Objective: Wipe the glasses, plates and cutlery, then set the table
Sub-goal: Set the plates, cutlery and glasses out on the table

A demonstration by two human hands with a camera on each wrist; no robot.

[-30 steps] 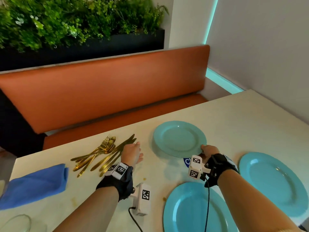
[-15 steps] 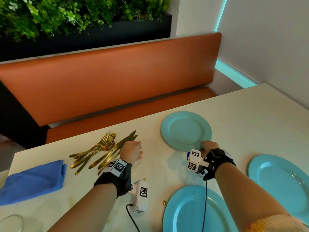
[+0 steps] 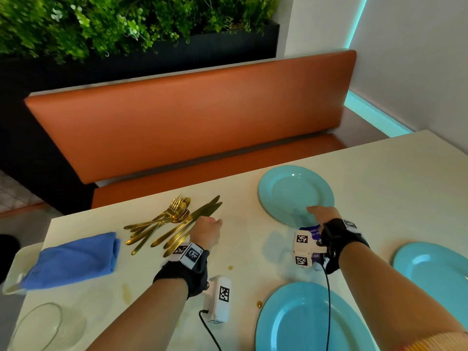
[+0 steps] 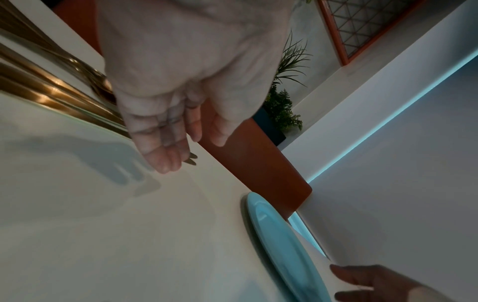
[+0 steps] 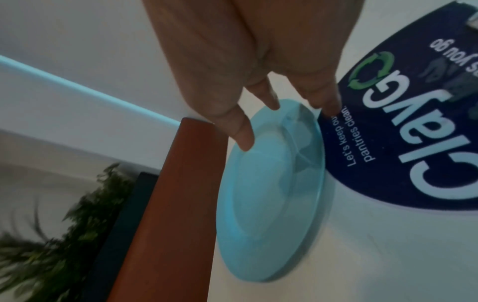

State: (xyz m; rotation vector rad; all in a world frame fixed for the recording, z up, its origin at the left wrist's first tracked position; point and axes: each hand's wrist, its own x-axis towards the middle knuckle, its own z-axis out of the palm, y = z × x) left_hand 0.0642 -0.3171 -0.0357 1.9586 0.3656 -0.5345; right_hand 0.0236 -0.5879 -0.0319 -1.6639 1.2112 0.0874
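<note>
A small turquoise plate lies flat near the table's far edge. My right hand reaches to its near rim with fairly straight fingers. In the right wrist view the fingertips are at the rim of the plate and grip nothing. A pile of gold cutlery lies at the left. My left hand hovers just right of the knife handles, with its palm down, its fingers extended and nothing in it. Folded at the far left is a blue cloth.
Two larger turquoise plates lie near me, one at the front and one at the right. A dark blue sticker is on the table under my right wrist. A clear glass stands front left. An orange bench runs behind the table.
My right hand has moved forward with the small plate, which has slid a little toward the bench and uncovered more of the sticker. The left hand has stayed by the cutlery.
</note>
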